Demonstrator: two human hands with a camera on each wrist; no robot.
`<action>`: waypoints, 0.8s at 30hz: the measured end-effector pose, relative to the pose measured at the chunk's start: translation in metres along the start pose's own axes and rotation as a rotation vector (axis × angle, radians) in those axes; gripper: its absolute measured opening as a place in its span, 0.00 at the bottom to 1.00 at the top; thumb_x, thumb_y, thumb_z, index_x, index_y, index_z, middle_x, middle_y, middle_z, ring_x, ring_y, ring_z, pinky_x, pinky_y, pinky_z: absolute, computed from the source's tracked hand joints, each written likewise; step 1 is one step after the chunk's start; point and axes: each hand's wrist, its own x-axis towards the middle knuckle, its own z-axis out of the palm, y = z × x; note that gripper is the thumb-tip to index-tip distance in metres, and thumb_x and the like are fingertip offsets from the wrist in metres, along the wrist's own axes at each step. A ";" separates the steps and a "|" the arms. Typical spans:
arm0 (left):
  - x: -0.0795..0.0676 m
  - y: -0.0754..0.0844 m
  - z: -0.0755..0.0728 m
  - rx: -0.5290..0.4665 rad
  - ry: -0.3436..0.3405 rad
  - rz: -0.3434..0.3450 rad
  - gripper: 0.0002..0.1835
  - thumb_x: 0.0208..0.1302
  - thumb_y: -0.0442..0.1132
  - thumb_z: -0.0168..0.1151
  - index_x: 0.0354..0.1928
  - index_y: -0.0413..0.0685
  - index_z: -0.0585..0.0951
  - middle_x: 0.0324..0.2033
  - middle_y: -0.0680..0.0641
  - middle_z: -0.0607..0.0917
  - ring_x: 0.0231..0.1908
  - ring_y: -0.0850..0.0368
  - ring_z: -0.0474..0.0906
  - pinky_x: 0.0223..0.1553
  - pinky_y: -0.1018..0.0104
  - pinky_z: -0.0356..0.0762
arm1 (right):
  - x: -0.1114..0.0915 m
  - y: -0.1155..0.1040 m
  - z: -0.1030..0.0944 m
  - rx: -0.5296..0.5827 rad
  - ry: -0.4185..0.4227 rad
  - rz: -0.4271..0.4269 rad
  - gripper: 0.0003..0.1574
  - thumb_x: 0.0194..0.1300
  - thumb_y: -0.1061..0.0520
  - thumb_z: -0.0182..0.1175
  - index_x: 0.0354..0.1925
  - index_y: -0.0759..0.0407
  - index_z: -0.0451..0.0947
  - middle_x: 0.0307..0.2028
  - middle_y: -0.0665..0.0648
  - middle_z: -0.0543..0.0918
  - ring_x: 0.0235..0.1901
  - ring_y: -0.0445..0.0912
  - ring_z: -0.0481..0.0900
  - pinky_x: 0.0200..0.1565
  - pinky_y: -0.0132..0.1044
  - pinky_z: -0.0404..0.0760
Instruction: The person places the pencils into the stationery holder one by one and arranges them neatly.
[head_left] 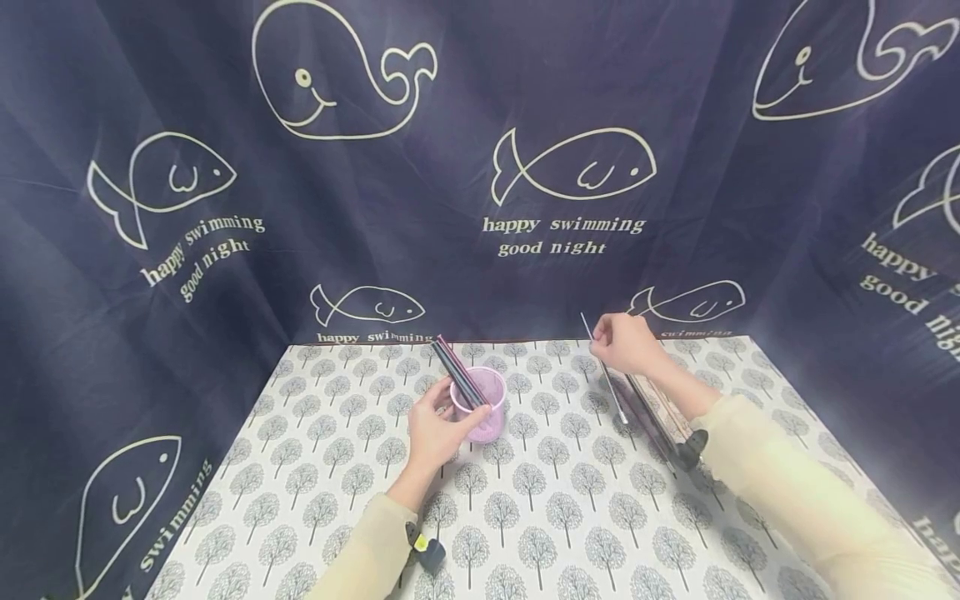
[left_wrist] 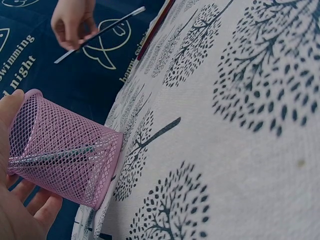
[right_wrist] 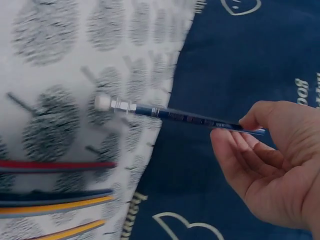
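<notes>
Pencil (right_wrist: 185, 118) held in right hand (head_left: 628, 343); mesh cup (head_left: 480, 403) held in left hand (head_left: 438, 427).

Pencil, dark blue with a white eraser end, is pinched between thumb and fingertips of the right hand, raised above the desk (head_left: 555, 517) near its far right corner. Other pencils (head_left: 651, 417) lie flat on the desk just under that hand, toward the right edge. Pink mesh cup stands mid-desk toward the far edge, with dark pencils (head_left: 457, 377) leaning out of it. Left hand's fingers curl round the cup's wall, thumb at the rim.
</notes>
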 end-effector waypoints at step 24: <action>-0.001 0.000 0.002 0.005 0.005 -0.031 0.40 0.47 0.45 0.89 0.64 0.44 0.82 0.54 0.40 0.90 0.57 0.43 0.88 0.61 0.54 0.90 | 0.027 -0.094 0.009 0.358 0.209 -0.130 0.05 0.69 0.61 0.66 0.42 0.56 0.79 0.34 0.55 0.89 0.33 0.46 0.86 0.36 0.35 0.89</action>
